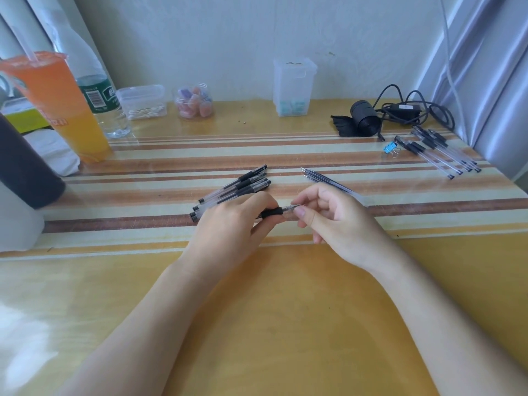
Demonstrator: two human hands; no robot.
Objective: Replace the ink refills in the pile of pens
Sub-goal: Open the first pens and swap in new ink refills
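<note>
I am holding one pen (pixel 273 212) level above the striped part of the table (pixel 285 310), in front of me at the centre. My left hand (pixel 234 221) is gripping it with fingers curled round the barrel; only the black grip sleeve and the clear tip section are showing beyond my fingers. My right hand (pixel 334 218) is pinching the tip end between thumb and forefinger, and its other fingers are curling loosely beneath. Whether the tip section is seated or loosened, I cannot tell.

The pile of pens (pixel 240 185) is lying just behind my left hand, capped, clear-barrelled, all angled up to the right, and partly hidden by my knuckles. The refills (pixel 325 181) are lying side by side just behind my right hand, points toward the far left, apart from the pile.

A second group of pens (pixel 440 152) is lying well apart at the far right edge. A blue binder clip (pixel 390 148) is sitting just beside it, and a black cylindrical device (pixel 365 118) with a coiled cable is sitting behind. An orange drink cup (pixel 65 110) with a straw and a water bottle (pixel 105 104) are standing at the far left. Three clear plastic containers (pixel 294 87) are standing along the wall.
</note>
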